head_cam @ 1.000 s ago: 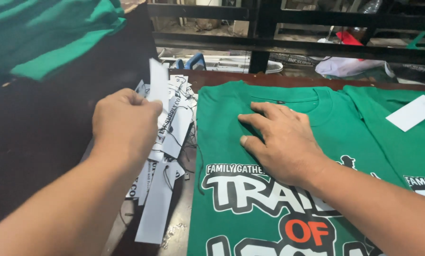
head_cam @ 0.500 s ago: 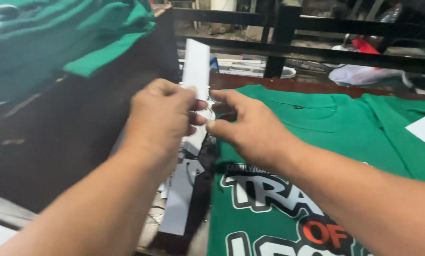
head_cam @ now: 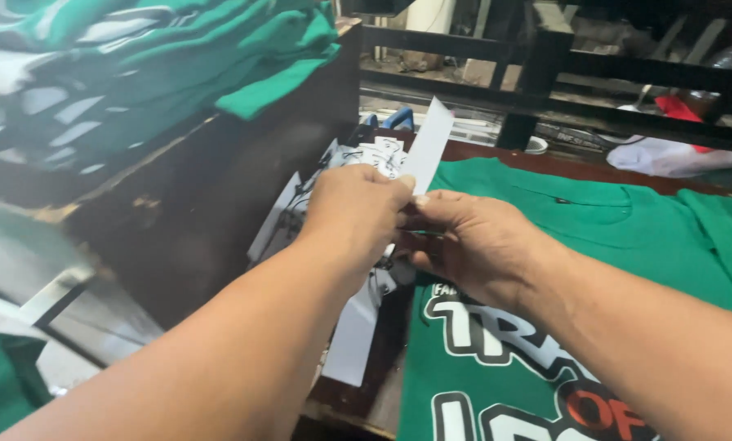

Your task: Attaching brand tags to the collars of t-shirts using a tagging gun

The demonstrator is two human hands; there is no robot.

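Both hands pinch one white paper tag (head_cam: 428, 143) — left hand (head_cam: 356, 214) and right hand (head_cam: 472, 241) touching, tag standing upright above the green shirt's (head_cam: 627, 237) left edge.

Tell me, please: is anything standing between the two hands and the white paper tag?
Nothing visible does. The left hand and the right hand both already pinch the white paper tag at its lower end, above the green shirt.

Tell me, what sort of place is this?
Probably a garment printing or packing workshop: a printed green shirt lies flat on the table, folded green shirts are stacked beside it, and both hands hold a paper tag.
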